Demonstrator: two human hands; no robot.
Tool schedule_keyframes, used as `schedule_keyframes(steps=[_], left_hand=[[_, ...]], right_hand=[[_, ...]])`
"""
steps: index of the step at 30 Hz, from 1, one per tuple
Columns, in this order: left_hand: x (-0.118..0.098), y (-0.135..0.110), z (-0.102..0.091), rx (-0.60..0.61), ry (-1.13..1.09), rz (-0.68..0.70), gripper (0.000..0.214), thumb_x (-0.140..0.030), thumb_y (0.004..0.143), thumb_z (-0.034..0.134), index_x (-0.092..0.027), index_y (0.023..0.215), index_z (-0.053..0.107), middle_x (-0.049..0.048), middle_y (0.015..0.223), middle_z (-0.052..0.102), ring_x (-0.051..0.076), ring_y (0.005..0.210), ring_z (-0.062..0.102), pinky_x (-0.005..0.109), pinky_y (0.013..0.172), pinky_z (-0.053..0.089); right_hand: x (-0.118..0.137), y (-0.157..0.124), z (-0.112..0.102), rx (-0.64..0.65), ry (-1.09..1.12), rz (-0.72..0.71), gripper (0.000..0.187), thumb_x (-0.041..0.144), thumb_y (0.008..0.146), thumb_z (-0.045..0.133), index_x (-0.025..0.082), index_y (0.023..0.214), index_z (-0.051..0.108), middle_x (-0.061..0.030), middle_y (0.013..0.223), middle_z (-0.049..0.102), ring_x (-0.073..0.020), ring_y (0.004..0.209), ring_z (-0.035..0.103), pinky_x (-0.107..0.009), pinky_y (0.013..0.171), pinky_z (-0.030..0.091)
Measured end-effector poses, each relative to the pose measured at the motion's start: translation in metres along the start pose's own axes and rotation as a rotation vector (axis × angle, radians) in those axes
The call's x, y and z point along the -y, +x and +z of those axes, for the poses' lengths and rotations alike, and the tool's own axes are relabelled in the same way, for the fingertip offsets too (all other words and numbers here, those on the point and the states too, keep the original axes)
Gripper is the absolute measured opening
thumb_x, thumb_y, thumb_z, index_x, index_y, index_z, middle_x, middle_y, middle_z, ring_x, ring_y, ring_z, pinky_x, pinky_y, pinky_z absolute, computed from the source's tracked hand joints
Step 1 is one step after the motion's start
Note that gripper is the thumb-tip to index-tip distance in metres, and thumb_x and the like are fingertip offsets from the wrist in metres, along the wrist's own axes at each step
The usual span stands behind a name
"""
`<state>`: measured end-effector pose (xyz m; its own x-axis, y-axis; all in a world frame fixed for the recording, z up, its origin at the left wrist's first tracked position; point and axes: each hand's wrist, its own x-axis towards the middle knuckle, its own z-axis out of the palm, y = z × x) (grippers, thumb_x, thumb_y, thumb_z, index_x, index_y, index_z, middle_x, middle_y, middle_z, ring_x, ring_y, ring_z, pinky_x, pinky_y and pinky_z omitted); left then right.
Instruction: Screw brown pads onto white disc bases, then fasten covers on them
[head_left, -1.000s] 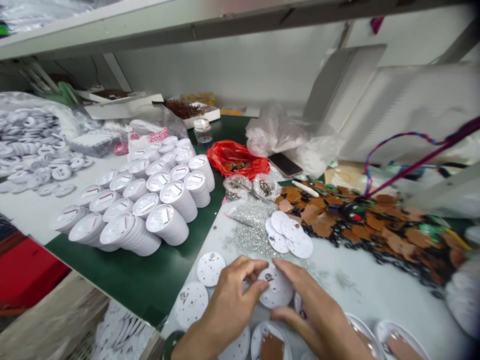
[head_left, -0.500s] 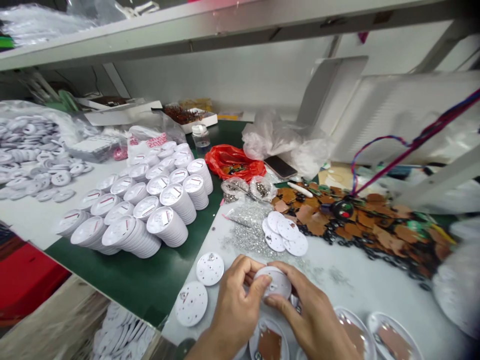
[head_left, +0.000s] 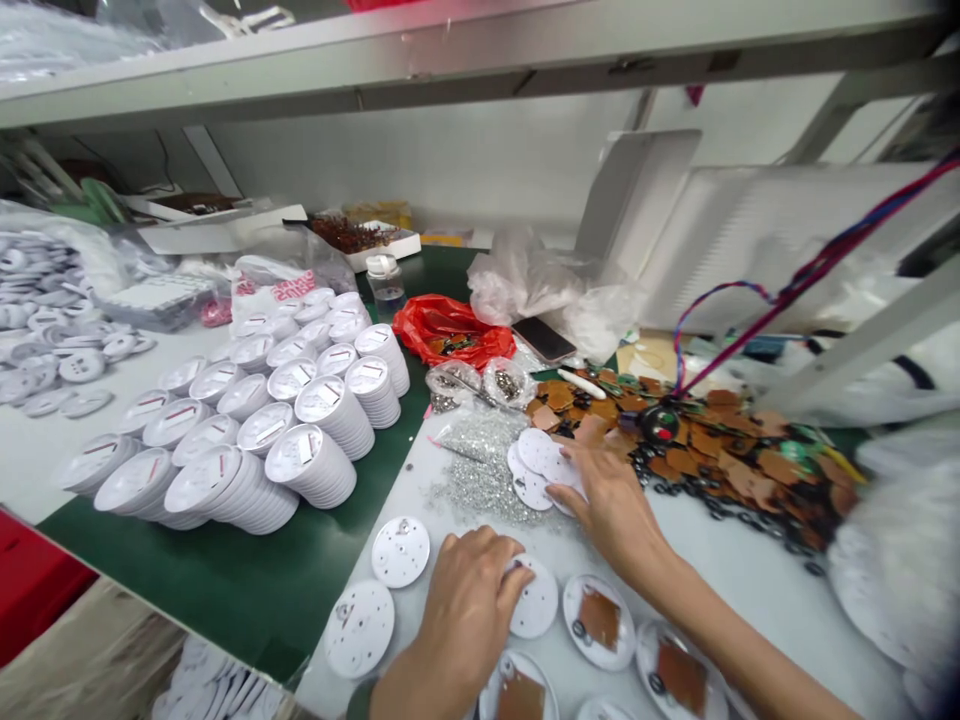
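My left hand (head_left: 472, 610), fingers curled, pinches the left edge of a round white plastic disc (head_left: 535, 603) with small holes, lying at the table front. My right hand (head_left: 611, 495) reaches over a small pile of similar white discs (head_left: 530, 488); its thumb and fingers close around a disc on the pile's right side, partly covering it. Two more white discs with small metal parts, one (head_left: 400, 551) above the other (head_left: 360, 629), lie left of my left hand. White round housings with brown boards (head_left: 600, 621) sit in front of me.
Stacks of white round cups (head_left: 311, 465) stand on the green mat (head_left: 247, 590). Loose silvery bits (head_left: 480, 480), brown boards (head_left: 724, 450) and black rings spread behind my hands. A red bag (head_left: 450, 330), phone (head_left: 544, 340) and hanging red-blue cable (head_left: 727, 345) are farther back.
Both hands were together on a white disc. The right has let go and moved up to the disc pile. The left remains at a disc now lower on the table. The view shifted slightly.
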<state>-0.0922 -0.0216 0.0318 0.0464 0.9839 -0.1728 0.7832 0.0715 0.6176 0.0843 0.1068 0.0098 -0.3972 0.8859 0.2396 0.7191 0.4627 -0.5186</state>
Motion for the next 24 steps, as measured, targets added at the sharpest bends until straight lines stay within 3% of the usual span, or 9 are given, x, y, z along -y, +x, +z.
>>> schedule_keyframes(steps=[5,9,10,12,15,17,19,22,24], left_hand=[[0.002,-0.004,-0.002,0.016,0.010,0.038,0.028,-0.012,0.097,0.060,-0.017,0.123,0.069,0.0110,0.117,0.066,0.032,0.107,0.064,0.050,0.095,0.046],[0.013,-0.016,-0.007,-0.118,-0.332,0.124,0.034,-0.020,0.103,0.047,-0.017,0.134,0.061,0.0109,0.118,0.064,0.024,0.100,0.063,0.040,0.092,0.049],[0.015,-0.018,-0.009,-0.141,-0.432,0.120,0.036,-0.025,0.103,0.047,-0.018,0.137,0.059,0.0105,0.119,0.064,0.023,0.097,0.063,0.037,0.090,0.049],[0.014,-0.022,-0.011,-0.153,-0.621,0.080,0.039,-0.034,0.102,0.052,-0.019,0.138,0.057,0.0092,0.118,0.065,0.021,0.094,0.062,0.034,0.087,0.049],[0.010,-0.028,-0.013,-0.108,-0.801,0.018,0.029,-0.042,0.096,0.061,-0.017,0.108,0.070,0.0061,0.097,0.066,0.020,0.086,0.060,0.030,0.078,0.047],[0.008,-0.032,-0.013,-0.064,-0.842,-0.026,0.030,-0.045,0.093,0.064,-0.016,0.086,0.068,0.0031,0.081,0.061,0.017,0.076,0.055,0.028,0.070,0.043],[0.009,-0.037,-0.012,-0.017,-0.870,-0.101,0.032,-0.046,0.088,0.066,-0.015,0.079,0.064,0.0009,0.073,0.057,0.015,0.070,0.050,0.027,0.065,0.040],[0.014,-0.045,-0.010,0.084,-0.926,-0.182,0.032,-0.046,0.083,0.070,-0.014,0.083,0.064,0.0003,0.072,0.056,0.015,0.068,0.050,0.026,0.064,0.039],[0.016,-0.050,-0.008,0.142,-0.926,-0.175,0.031,-0.040,0.081,0.072,-0.014,0.096,0.067,-0.0023,0.072,0.053,0.014,0.066,0.048,0.025,0.063,0.037]], right_hand=[[-0.001,0.014,0.001,-0.014,-0.012,0.015,0.023,0.021,0.076,0.077,0.014,0.095,0.067,-0.0243,0.103,0.074,-0.0496,0.107,0.065,-0.070,0.097,0.043],[0.016,-0.010,-0.022,0.010,0.120,0.030,0.037,0.037,0.082,0.075,0.019,0.111,0.063,-0.0184,0.117,0.072,-0.0376,0.106,0.067,-0.056,0.094,0.051],[0.024,-0.020,-0.027,0.068,0.215,0.049,0.039,0.044,0.087,0.070,0.021,0.117,0.061,-0.0149,0.118,0.072,-0.0319,0.101,0.069,-0.049,0.089,0.055],[0.039,-0.042,-0.034,0.352,0.690,0.191,0.039,0.052,0.093,0.063,0.024,0.120,0.058,-0.0105,0.116,0.073,-0.0252,0.099,0.071,-0.039,0.085,0.057],[0.055,-0.076,-0.031,0.584,1.090,0.335,0.042,0.061,0.091,0.064,0.022,0.107,0.062,-0.0050,0.092,0.074,-0.0195,0.082,0.073,-0.031,0.077,0.058],[0.056,-0.096,-0.025,0.542,1.011,0.374,0.039,0.059,0.093,0.063,0.021,0.101,0.065,-0.0037,0.083,0.074,-0.0182,0.074,0.073,-0.029,0.074,0.059],[0.053,-0.113,-0.021,0.375,0.739,0.274,0.031,0.051,0.094,0.066,0.023,0.108,0.068,-0.0073,0.096,0.078,-0.0203,0.079,0.076,-0.030,0.075,0.062],[0.048,-0.132,-0.019,0.127,0.332,-0.116,0.026,0.038,0.088,0.077,0.027,0.111,0.070,-0.0113,0.132,0.072,-0.0275,0.106,0.076,-0.035,0.088,0.062],[0.051,-0.141,-0.016,0.084,0.219,-0.325,0.012,0.032,0.091,0.074,0.027,0.101,0.070,-0.0100,0.140,0.069,-0.0295,0.119,0.070,-0.038,0.098,0.059]])
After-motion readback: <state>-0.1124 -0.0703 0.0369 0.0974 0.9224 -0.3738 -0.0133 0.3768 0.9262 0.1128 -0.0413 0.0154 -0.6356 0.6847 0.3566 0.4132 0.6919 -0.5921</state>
